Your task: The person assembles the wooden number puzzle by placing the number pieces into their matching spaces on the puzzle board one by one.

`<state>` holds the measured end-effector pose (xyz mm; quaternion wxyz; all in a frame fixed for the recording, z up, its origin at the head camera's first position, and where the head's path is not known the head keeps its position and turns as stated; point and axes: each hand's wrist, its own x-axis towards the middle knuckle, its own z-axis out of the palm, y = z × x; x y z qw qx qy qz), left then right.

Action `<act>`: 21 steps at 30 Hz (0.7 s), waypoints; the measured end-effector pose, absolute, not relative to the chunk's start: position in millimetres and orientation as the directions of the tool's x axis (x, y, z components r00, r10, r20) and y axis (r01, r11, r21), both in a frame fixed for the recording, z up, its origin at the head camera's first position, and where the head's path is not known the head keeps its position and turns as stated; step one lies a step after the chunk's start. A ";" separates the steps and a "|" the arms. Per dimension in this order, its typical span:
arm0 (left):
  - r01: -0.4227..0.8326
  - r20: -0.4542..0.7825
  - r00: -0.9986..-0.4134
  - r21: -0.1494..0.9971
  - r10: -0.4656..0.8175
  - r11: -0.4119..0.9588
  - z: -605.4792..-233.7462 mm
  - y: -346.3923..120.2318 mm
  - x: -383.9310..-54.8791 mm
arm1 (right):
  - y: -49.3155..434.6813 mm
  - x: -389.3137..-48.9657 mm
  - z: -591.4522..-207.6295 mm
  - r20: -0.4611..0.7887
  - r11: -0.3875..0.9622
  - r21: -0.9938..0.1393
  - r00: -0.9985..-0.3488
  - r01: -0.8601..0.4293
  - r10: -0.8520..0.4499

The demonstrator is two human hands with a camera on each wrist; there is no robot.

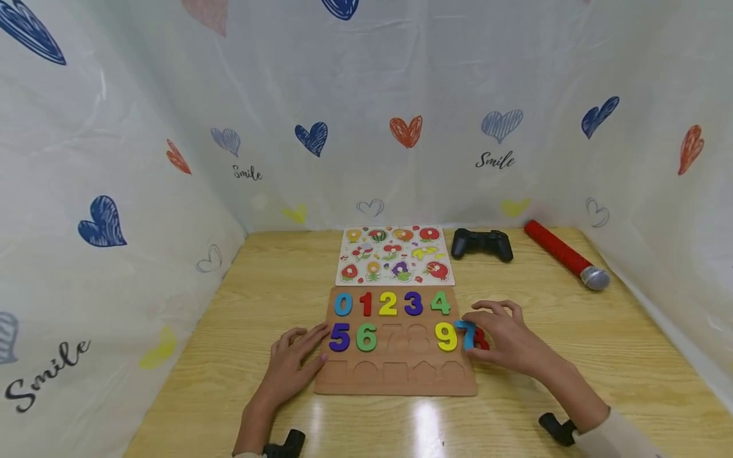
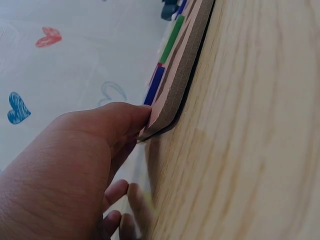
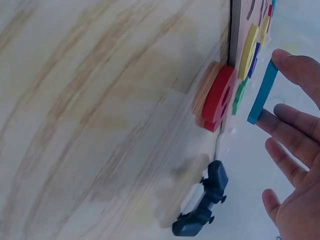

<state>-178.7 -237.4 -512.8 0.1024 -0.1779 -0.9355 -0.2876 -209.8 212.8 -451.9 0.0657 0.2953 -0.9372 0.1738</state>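
Note:
A wooden number board [image 1: 395, 381] lies mid-table with coloured numbers 0 to 6 and 9 set in it. Two slots between the green 6 [image 1: 366, 337] and the yellow 9 [image 1: 446, 336] show bare wood. My right hand [image 1: 497, 335] pinches a blue 7 [image 1: 467, 334] just off the board's right edge; the right wrist view shows the blue 7 [image 3: 262, 92] upright between thumb and fingers. A red 8 [image 3: 219, 97] lies on the table against that edge. My left hand [image 1: 300, 353] rests flat at the board's left side, its thumb [image 2: 120, 117] touching the board's corner [image 2: 172, 95].
Behind the number board lies a white fruit puzzle [image 1: 395, 256]. A black game controller [image 1: 482, 244] and a red microphone [image 1: 564, 254] sit at the back right. Heart-printed sheets [image 1: 114, 191] wall in the table on three sides.

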 end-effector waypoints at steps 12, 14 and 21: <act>0.393 0.299 -0.915 0.502 0.272 0.770 -514.9 -239.2 -178.4 | 195.6 -213.2 -447.6 0.240 0.735 -0.300 -0.794 -0.608 -0.558; 0.392 0.302 -0.915 0.497 0.269 0.774 -515.5 -239.5 -178.4 | 192.4 -213.7 -447.7 0.249 0.730 -0.303 -0.790 -0.613 -0.560; 0.400 0.305 -0.911 0.499 0.276 0.769 -515.2 -238.4 -178.9 | 183.8 -211.8 -448.5 0.266 0.723 -0.293 -0.779 -0.626 -0.567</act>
